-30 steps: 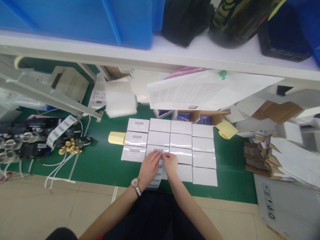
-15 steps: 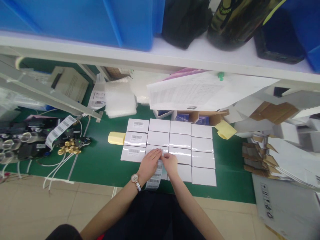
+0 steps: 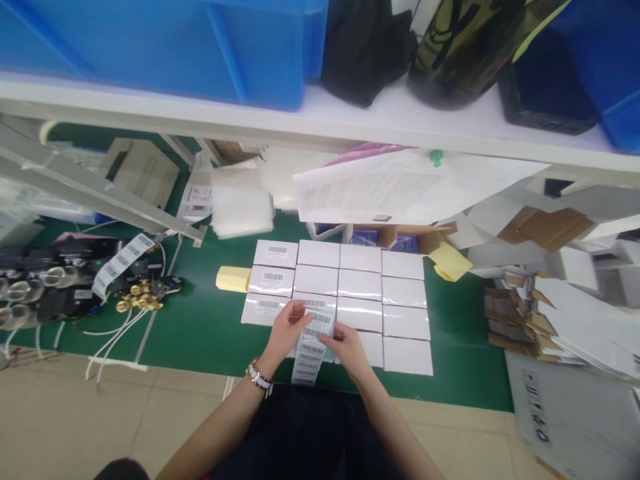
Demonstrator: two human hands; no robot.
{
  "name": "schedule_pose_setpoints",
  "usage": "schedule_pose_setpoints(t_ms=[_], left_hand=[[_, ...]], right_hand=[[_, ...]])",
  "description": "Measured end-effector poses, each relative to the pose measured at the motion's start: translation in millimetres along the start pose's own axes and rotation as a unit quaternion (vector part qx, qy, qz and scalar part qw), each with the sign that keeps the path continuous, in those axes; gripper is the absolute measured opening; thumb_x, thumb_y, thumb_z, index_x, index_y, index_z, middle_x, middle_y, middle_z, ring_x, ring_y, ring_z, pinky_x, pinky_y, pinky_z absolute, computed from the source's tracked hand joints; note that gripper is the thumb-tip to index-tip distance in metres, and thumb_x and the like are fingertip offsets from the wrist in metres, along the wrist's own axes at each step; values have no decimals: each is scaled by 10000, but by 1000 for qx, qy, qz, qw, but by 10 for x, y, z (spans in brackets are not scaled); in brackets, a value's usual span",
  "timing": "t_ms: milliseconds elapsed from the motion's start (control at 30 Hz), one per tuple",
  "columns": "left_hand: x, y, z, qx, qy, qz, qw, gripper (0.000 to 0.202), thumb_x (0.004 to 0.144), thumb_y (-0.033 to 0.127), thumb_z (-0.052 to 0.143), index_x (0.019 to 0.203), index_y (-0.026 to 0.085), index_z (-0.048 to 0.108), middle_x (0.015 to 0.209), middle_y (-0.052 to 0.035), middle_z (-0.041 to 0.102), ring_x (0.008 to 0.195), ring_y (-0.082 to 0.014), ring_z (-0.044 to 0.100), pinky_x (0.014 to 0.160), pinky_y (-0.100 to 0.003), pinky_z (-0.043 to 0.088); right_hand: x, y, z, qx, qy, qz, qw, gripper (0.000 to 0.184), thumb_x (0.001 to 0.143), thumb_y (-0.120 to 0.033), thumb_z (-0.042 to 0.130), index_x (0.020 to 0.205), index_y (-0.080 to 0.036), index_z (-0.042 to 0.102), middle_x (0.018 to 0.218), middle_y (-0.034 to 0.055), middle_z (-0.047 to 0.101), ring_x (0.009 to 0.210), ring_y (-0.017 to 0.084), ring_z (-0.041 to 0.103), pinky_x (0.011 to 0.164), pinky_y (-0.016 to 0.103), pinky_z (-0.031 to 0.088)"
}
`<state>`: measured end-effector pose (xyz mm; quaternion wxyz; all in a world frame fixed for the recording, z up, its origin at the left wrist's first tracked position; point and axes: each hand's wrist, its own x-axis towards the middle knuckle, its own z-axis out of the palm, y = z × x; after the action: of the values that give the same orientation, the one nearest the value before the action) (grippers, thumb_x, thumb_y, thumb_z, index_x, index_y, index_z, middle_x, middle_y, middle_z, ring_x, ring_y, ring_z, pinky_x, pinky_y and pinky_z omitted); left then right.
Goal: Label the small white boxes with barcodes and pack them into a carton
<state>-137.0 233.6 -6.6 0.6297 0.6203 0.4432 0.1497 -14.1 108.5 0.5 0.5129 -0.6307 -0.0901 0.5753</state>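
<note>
A strip of barcode labels (image 3: 309, 357) hangs over the front of several white boxes (image 3: 360, 283) laid out in rows on the green table. My left hand (image 3: 291, 325) pinches the strip's upper left edge. From the other side my right hand (image 3: 347, 343) grips its right edge between thumb and fingers. Just above the strip, a barcode label (image 3: 315, 303) shows on a box in the second column. The left column's boxes carry labels too, such as the top one (image 3: 277, 252). The strip hides part of the boxes beneath it.
A yellow paper piece (image 3: 233, 279) lies left of the boxes. Farther left are black devices with brass fittings (image 3: 140, 297) and white tubes. Flattened cartons (image 3: 575, 327) are stacked at right. A white shelf (image 3: 350, 127) with blue bins (image 3: 150, 47) spans above; a printed sheet (image 3: 400, 187) hangs below it.
My hands have drawn apart and back from the box in the second column, uncovering a label there. The strip now lies more in view between both hands.
</note>
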Motion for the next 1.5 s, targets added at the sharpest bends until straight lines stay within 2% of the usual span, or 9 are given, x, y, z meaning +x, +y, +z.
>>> schedule_pose_setpoints(t_ms=[133,200,300,433,633,767,933,1167,1500], left_hand=[[202,202,17,-115,4,-72,991,337,754,458,733,680,181,556,614,39,585,585,-120,552,570,-243,454],[367,328,25,-115,29,-68,991,374,728,479,748,644,185,531,577,54,542,556,-106,508,542,-229,411],[571,456,28,-96,40,-54,993,392,719,506,744,634,186,535,573,53,528,562,-106,492,543,-225,394],[655,430,10,-110,21,-62,992,370,699,517,737,676,182,582,627,38,583,606,-126,535,585,-239,424],[666,270,-8,78,44,-37,995,415,781,482,656,518,185,534,496,46,483,538,-126,470,542,-254,354],[679,220,-17,114,96,0,989,222,841,380,617,734,187,643,677,8,641,658,-162,588,655,-285,454],[613,195,-18,201,135,147,959,82,893,232,551,924,186,612,921,-57,646,889,-209,614,824,-373,522],[548,220,102,285,23,284,915,295,938,127,462,1191,199,595,1226,-96,617,1189,-233,545,1051,-464,484],[577,140,194,324,-17,301,897,375,937,91,422,1273,160,575,1324,-122,603,1302,-251,499,1114,-499,451]], right_hand=[[246,-330,62,27,34,-47,998,403,667,-443,778,965,-185,693,957,86,762,888,265,702,808,387,557],[401,-495,85,37,62,-74,995,395,688,-463,750,962,-190,671,938,74,753,857,243,695,763,352,556],[609,-631,105,27,106,-91,990,322,683,-471,733,794,-179,653,758,36,715,692,196,651,634,297,521],[751,-568,129,27,118,-78,990,295,647,-441,758,735,-173,673,694,20,696,642,185,624,609,297,498],[816,-319,183,87,175,-51,979,279,639,-423,758,787,-189,721,755,46,746,698,227,676,663,338,528],[942,-253,154,-10,247,-51,968,289,663,-465,719,715,-180,718,712,57,737,661,231,659,617,322,500],[1055,-308,77,-120,287,-42,949,308,687,-492,671,656,-188,711,675,56,729,649,238,649,614,317,470],[1013,-454,53,-220,273,-55,935,329,719,-494,630,600,-194,696,601,44,701,596,220,615,581,302,417],[990,-439,101,-259,260,-61,928,307,761,-423,587,614,-186,716,605,46,706,597,210,617,581,289,410]])
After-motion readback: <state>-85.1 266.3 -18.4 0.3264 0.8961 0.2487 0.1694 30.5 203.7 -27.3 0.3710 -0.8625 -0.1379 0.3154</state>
